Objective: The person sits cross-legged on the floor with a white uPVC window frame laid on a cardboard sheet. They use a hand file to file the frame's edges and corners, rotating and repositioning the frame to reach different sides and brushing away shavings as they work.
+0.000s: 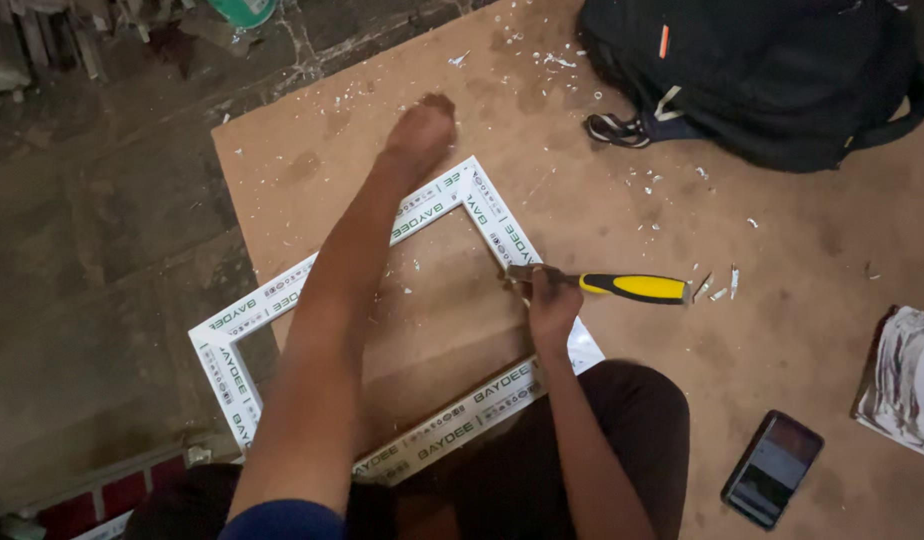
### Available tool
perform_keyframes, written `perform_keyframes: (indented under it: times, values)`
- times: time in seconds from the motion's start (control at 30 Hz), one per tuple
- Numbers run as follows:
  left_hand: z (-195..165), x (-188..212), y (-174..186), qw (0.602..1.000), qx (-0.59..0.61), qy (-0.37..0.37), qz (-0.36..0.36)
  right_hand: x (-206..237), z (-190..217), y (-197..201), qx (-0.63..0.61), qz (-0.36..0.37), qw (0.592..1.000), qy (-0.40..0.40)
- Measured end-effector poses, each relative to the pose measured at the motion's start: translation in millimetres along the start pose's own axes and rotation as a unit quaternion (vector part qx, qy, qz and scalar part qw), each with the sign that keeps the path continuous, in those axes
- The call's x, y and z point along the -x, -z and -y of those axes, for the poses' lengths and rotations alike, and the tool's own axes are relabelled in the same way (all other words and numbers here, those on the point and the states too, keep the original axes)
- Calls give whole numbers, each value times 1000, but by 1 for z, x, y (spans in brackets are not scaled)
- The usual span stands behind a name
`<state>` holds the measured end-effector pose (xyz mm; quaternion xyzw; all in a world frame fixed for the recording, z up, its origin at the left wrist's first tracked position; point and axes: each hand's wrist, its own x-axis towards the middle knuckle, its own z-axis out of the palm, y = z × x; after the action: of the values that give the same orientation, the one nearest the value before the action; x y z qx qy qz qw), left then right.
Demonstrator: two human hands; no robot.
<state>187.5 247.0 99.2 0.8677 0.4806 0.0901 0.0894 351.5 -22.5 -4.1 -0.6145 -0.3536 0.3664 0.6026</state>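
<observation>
Nearest the person, below and to the right of the working hand, a dark phone (772, 468) lies face up on the brown board (802, 260). Further right, at the picture's edge, is a crumpled pale cloth or bundle (907, 380). The right hand (552, 305) is clenched around the metal neck of a chisel (632, 288). Its yellow and black handle sticks out to the right of the fist, and its blade meets the right rail of the white rectangular frame (452, 425), which lies flat on the board to the left of and beneath the hand. The left hand is not in view. A bare leg reaches out past the hand, and the foot (419, 135) presses down near the frame's far corner. That pinning looks worth keeping, since it should stop the frame sliding under the blade. Gripping this close to the tip favours control over force, so shallow, short strokes angled away from the leg seem wise, with the edge kept low so it does not dig into the plastic. White shavings (552, 60) lie scattered beyond the hand. A black backpack (762, 80) sits at the far right, well apart from the work, and the dark floor (102, 220) lies off to the left.
</observation>
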Motion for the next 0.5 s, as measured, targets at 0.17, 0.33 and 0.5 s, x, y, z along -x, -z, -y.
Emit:
perform_keyframes:
  times: [0.17, 0.33, 0.5]
  values:
    - [2, 3, 0, 982, 23, 55, -177, -1, -6, -1, -32, -10, 999, -14]
    - [-2, 45, -23, 995, 83, -44, -25, -2, -5, -4, -16, -17, 999, -25]
    - [-10, 52, -26, 994, 18, -94, 46, -1, 2, -3, 38, 3, 999, -16]
